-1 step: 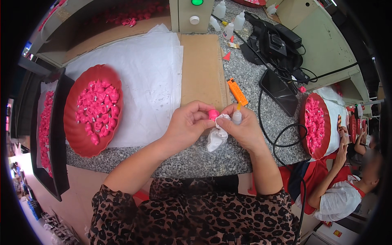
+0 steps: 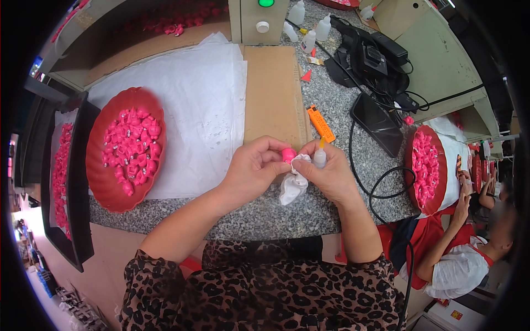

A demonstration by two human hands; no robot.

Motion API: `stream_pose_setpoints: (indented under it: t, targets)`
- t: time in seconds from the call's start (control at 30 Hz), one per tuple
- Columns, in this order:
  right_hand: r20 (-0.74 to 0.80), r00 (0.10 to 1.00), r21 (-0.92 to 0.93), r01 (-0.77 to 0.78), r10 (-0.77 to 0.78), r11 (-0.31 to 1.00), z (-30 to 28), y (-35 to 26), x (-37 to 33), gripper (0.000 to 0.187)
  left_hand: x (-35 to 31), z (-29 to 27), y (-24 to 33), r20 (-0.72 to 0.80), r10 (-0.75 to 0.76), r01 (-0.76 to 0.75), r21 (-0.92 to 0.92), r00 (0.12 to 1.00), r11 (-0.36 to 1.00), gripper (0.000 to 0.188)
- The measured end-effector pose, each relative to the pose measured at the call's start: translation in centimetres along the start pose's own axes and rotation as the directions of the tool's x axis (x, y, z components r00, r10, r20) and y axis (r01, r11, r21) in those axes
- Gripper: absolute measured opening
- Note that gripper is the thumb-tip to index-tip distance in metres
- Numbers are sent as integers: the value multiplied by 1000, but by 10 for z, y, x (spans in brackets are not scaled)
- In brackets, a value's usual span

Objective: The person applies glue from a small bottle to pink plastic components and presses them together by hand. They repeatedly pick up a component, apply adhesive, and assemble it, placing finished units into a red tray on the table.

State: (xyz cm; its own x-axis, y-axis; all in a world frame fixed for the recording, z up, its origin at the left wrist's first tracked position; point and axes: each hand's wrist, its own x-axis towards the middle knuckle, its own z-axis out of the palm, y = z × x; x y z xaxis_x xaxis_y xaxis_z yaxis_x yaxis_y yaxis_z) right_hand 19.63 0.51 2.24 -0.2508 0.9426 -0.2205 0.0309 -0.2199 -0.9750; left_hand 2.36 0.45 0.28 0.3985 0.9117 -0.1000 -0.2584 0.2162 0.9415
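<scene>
Between the thumb and fingers of my left hand (image 2: 251, 168) is a small, rounded, glossy pink piece (image 2: 288, 155). My right hand (image 2: 333, 174) pinches a crumpled white cloth (image 2: 292, 188) against that piece. The same hand also holds a small translucent bottle (image 2: 319, 159) with a yellow tip, tucked between its fingers. Both hands meet just above the front part of the granite-look worktop, at the near end of a cardboard sheet (image 2: 273, 94). My fingers cover part of the pink piece and of the cloth.
A red scalloped dish (image 2: 99, 176) of pink pieces rests at left, partly on white paper (image 2: 204, 110), beside a black tray (image 2: 83, 220). An orange cutter (image 2: 321, 124), squeeze bottles (image 2: 323, 27), a black device (image 2: 377, 122) and cables lie at right. A co-worker (image 2: 458, 265) sits farther right.
</scene>
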Motion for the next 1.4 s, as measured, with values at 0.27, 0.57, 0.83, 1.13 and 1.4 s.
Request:
stream_pose_setpoints:
  t: [0.27, 0.57, 0.83, 1.13, 1.4]
  targets:
    - [95, 991, -45, -94, 97, 995, -10, 2, 4, 14, 0, 3, -1, 17, -62, 58, 154, 998, 986, 25]
    - [118, 992, -138, -22, 38, 990, -12, 4, 3, 12, 4, 0, -5, 66, -109, 101, 115, 992, 988, 24]
    - [-205, 978, -380, -52, -29, 924, -60, -6, 2, 24, 6, -4, 6, 132, -103, 125, -171, 986, 977, 31]
    - [-22, 986, -12, 168, -168, 986, -13, -10, -4, 23, 3, -9, 8, 222, -166, 213, -208, 961, 955, 23]
    - [-32, 999, 87, -14, 17, 996, 4, -5, 1, 26, 3, 3, -1, 193, 0, 10, -48, 981, 999, 29]
